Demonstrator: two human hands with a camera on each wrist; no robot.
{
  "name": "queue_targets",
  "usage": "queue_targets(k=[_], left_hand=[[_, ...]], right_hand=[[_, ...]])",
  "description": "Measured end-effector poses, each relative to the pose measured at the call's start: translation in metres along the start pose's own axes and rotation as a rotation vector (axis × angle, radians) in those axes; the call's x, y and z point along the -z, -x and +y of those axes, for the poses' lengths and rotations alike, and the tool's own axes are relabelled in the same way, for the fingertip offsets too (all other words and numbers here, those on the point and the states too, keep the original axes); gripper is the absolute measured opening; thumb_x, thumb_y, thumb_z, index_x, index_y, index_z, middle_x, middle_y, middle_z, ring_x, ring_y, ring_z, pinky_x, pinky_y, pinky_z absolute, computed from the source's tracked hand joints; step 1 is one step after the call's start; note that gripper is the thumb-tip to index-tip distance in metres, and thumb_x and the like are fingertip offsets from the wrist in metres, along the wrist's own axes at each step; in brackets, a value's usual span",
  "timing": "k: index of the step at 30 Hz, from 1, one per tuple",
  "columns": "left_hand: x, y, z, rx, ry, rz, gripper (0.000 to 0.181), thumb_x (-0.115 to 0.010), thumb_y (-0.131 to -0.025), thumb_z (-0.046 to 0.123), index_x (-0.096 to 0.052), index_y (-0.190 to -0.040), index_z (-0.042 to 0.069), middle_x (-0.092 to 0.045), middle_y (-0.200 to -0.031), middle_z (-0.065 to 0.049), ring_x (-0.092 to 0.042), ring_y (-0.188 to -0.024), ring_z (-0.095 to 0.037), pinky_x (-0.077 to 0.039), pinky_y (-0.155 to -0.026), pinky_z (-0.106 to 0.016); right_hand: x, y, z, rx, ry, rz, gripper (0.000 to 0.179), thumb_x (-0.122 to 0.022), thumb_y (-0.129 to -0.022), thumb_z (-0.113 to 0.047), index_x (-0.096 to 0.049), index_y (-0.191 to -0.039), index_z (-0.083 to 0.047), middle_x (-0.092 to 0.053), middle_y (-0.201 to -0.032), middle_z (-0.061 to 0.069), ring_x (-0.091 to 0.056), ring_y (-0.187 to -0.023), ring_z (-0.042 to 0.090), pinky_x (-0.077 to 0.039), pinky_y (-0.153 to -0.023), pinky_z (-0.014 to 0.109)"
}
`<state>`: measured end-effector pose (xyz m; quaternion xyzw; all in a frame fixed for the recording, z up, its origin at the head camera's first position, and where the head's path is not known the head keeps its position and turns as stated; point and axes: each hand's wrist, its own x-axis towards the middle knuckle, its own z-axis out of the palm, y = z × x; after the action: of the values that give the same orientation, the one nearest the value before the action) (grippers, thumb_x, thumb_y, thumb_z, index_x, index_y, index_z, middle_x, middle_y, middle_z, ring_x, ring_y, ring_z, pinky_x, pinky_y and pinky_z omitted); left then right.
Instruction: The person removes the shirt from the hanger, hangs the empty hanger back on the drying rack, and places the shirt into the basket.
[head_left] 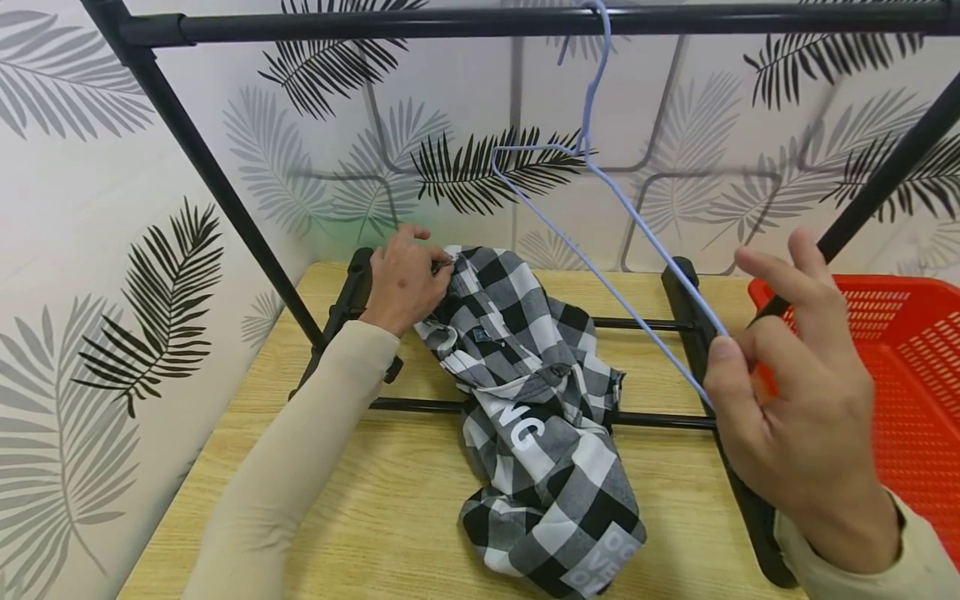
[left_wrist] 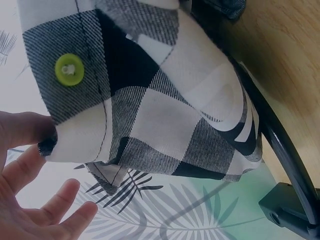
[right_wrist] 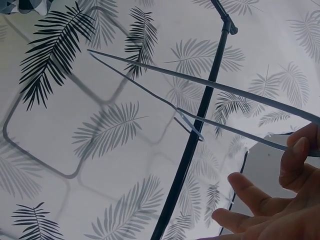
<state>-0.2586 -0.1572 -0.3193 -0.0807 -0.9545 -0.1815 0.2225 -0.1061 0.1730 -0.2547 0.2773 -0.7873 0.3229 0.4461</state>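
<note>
A black, grey and white checked shirt (head_left: 517, 350) with white lettering lies bunched across the lower bars of a black rack. My left hand (head_left: 411, 279) pinches its edge at the upper left. Close by in the left wrist view, thumb and finger grip the shirt's edge (left_wrist: 82, 135) below a yellow-green button (left_wrist: 69, 69). A light blue wire hanger (head_left: 637, 221) hangs tilted by its hook from the top bar. Its right-hand corner is pinched between thumb and index finger of my right hand (head_left: 802, 408), the other fingers raised. No cloth is on the hanger.
The rack's top bar (head_left: 450, 23) spans the view, with slanting posts on both sides and a black foot (head_left: 738, 483) at the right. A red perforated basket (head_left: 911, 400) stands on the right. Beneath is a wooden table (head_left: 360, 508), backed by a leaf-patterned wall.
</note>
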Motion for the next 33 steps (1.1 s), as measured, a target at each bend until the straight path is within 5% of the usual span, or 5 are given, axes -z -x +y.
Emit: queue_targets(k=[33], left_hand=[[-0.006, 0.001, 0.011, -0.06, -0.029, 0.044, 0.016, -0.069, -0.094, 0.018, -0.081, -0.099, 0.008, -0.058, -0.131, -0.015, -0.052, -0.124, -0.032, -0.035, -0.102, -0.064]], right_hand=[[-0.002, 0.005, 0.0, -0.003, -0.024, -0.048, 0.048, -0.047, -0.097, -0.036, -0.05, -0.063, -0.002, -0.056, -0.133, 0.029, -0.036, -0.142, 0.039, -0.033, -0.108, 0.06]])
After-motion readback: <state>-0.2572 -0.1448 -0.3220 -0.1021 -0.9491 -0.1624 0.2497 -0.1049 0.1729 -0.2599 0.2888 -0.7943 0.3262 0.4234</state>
